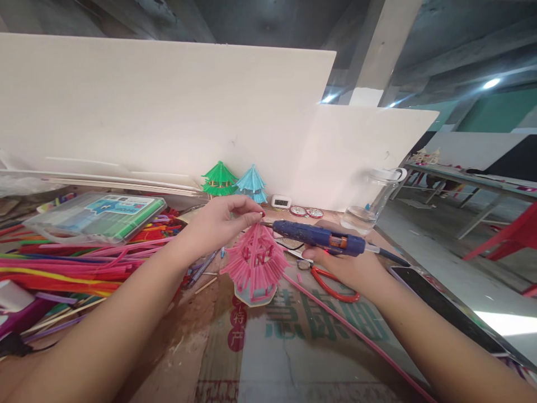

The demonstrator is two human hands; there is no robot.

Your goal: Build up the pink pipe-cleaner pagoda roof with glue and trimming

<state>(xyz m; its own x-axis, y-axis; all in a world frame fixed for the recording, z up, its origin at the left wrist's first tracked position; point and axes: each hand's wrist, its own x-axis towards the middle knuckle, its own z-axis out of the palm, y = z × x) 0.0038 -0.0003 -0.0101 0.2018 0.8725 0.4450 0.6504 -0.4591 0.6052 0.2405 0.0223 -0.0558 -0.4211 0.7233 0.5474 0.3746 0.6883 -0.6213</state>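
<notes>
A model pavilion (257, 257) with pink pipe-cleaner tiers stands upright on a pale base. Just above its peak, my left hand (229, 221) is closed in a pinch. A tiny reddish bit shows at the fingertips, too small to name. My right hand (342, 266) grips a dark blue hot glue gun (316, 234), its nozzle pointing left at the pavilion's peak, close to my left fingertips. Scissors with orange handles (335, 288) lie under my right hand. One long pink pipe cleaner (335, 319) runs from beside the pavilion toward the front right.
Green (220, 179) and light blue (252, 182) pavilions stand by the white board (168, 112), near a small clock (281, 201). At left are loose pipe cleaners (75, 266) and a plastic case (100, 215). A water jug (371, 198) and a phone (440, 308) are at right.
</notes>
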